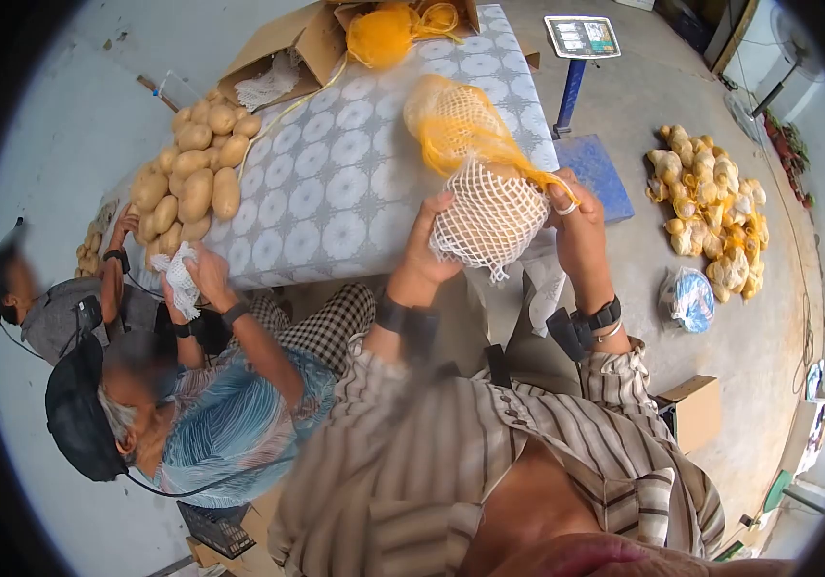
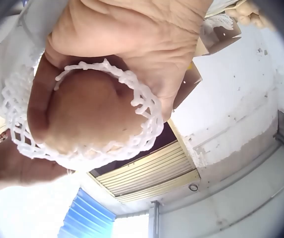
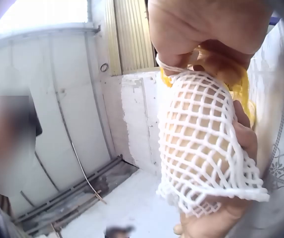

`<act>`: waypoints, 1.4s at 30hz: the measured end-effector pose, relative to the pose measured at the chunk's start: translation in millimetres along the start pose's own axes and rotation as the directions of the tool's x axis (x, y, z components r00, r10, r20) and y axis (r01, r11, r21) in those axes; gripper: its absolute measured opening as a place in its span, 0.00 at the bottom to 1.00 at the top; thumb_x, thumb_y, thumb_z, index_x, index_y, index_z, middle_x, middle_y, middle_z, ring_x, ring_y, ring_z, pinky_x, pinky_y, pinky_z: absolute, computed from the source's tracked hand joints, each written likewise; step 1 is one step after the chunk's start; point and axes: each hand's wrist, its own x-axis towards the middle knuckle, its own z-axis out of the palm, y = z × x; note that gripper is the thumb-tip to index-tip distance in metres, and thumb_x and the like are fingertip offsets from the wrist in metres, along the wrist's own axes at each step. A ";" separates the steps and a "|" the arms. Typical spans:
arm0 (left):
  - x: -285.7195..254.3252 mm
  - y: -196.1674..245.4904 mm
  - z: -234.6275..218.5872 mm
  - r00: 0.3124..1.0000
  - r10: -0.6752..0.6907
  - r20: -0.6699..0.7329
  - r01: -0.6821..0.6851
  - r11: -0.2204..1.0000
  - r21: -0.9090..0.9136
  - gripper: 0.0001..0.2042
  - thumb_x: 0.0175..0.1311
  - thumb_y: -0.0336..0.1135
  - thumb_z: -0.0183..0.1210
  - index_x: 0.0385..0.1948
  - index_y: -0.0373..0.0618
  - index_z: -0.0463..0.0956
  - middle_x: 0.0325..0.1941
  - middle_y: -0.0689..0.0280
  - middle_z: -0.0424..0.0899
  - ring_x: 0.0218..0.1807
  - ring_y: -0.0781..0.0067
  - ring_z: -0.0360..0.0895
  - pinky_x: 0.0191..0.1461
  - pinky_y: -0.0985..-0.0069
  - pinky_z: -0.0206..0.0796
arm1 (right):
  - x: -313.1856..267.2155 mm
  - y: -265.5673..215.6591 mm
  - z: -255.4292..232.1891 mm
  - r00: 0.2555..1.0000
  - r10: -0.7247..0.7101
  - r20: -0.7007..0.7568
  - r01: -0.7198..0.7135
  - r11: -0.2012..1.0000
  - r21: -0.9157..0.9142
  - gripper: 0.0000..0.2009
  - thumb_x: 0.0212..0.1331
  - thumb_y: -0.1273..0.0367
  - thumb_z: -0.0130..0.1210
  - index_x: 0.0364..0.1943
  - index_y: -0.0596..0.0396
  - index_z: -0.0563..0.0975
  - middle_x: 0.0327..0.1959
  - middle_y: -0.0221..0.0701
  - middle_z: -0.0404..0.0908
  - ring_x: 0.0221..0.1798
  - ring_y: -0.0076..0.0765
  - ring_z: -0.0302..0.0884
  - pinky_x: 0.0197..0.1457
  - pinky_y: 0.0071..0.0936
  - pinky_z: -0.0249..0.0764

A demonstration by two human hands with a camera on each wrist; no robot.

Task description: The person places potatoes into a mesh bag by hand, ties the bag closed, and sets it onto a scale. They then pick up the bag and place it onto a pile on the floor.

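My left hand (image 1: 425,252) grips a potato (image 2: 90,116) wrapped in a white foam net sleeve (image 1: 489,216), its fingers curled round the side. The potato's bare end shows through the sleeve's open end in the left wrist view. A yellow mesh bag (image 1: 446,115), bulging with netted potatoes, lies on the table just beyond. My right hand (image 1: 583,231) pinches the stretched edge of this bag beside the sleeve. In the right wrist view, the right hand (image 3: 208,25) is right at the sleeve's upper end, with yellow mesh under its fingers.
Loose potatoes (image 1: 191,173) are heaped on the patterned tablecloth (image 1: 336,192). Cardboard boxes and another yellow mesh bundle (image 1: 379,38) stand at the far edge. Two people sit at left, one holding a foam sleeve (image 1: 180,279). A scale (image 1: 581,38) and bagged potatoes (image 1: 715,212) are at right.
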 end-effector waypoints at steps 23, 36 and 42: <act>29.3 3.5 22.3 0.894 0.439 0.087 -0.316 0.481 0.818 0.25 0.55 0.31 0.64 0.55 0.39 0.66 0.45 0.63 0.77 0.47 0.73 0.76 0.46 0.73 0.72 | -53.0 -9.7 56.6 0.965 0.180 0.190 -0.203 0.973 0.108 0.16 0.61 0.63 0.58 0.45 0.62 0.80 0.31 0.25 0.77 0.30 0.17 0.65 0.35 0.17 0.62; 82.0 51.4 15.9 0.748 0.393 0.535 -0.397 -0.380 0.835 0.29 0.51 0.41 0.66 0.54 0.36 0.67 0.48 0.45 0.77 0.52 0.42 0.73 0.53 0.56 0.65 | -24.9 2.6 30.6 0.982 0.182 0.042 -0.179 0.981 -0.070 0.14 0.62 0.63 0.55 0.43 0.60 0.81 0.31 0.23 0.78 0.31 0.16 0.68 0.36 0.16 0.65; 70.0 49.3 11.9 0.709 0.523 0.473 -0.327 -0.350 0.878 0.32 0.51 0.38 0.65 0.58 0.35 0.64 0.53 0.44 0.75 0.56 0.40 0.70 0.58 0.57 0.64 | 7.7 14.9 32.5 0.994 -0.064 -0.089 0.040 0.967 -0.251 0.13 0.64 0.63 0.55 0.42 0.58 0.82 0.23 0.16 0.69 0.27 0.13 0.60 0.30 0.15 0.58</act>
